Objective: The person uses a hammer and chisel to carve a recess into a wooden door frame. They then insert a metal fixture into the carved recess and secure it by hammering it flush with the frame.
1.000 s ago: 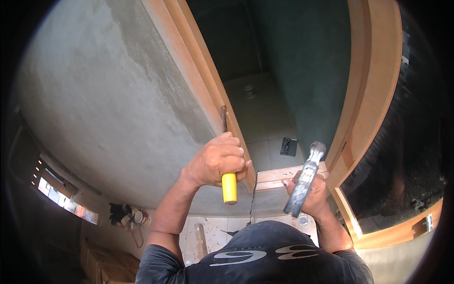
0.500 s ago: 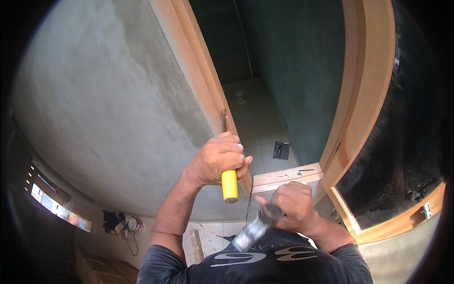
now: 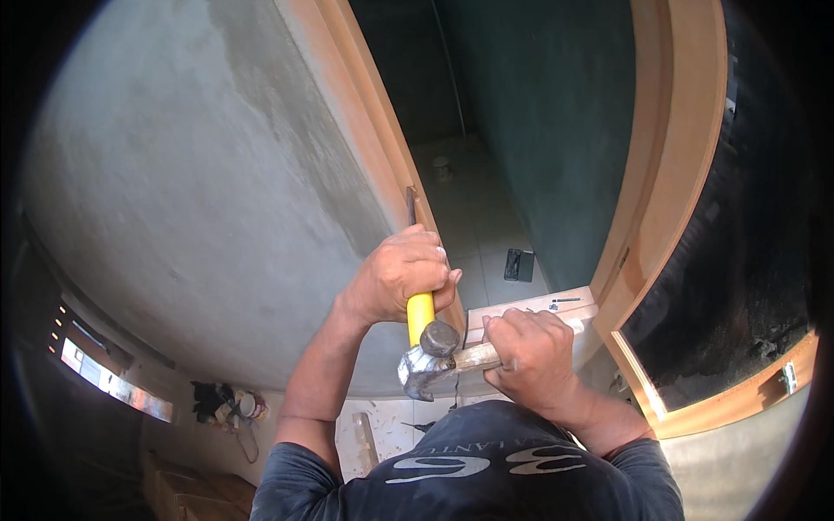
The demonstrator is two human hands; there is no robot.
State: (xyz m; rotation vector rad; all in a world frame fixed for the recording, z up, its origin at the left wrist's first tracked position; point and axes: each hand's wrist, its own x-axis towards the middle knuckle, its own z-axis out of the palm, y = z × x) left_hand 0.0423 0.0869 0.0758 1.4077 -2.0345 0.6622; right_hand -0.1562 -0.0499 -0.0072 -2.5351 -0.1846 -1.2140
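Observation:
My left hand (image 3: 401, 271) is wrapped round a chisel with a yellow handle (image 3: 420, 310). Its dark blade meets a notch in the left upright of a wooden door frame (image 3: 375, 94). In my right hand (image 3: 537, 352) is a claw hammer (image 3: 426, 369) with a pale wooden handle. The hammer's head is at the butt end of the chisel and hides that end; its claw points down towards me.
A wooden sill (image 3: 573, 304) crosses the doorway with small hardware on it. Beyond lies a dark phone-like object (image 3: 519, 266) on tiles. A wood-framed dark panel (image 3: 730, 286) stands right, a grey wall (image 3: 200, 191) left. Clutter (image 3: 230, 408) lies lower left.
The hammer has swung up and forward from near my chest to the chisel's butt end. My left hand holds the chisel in nearly the same place.

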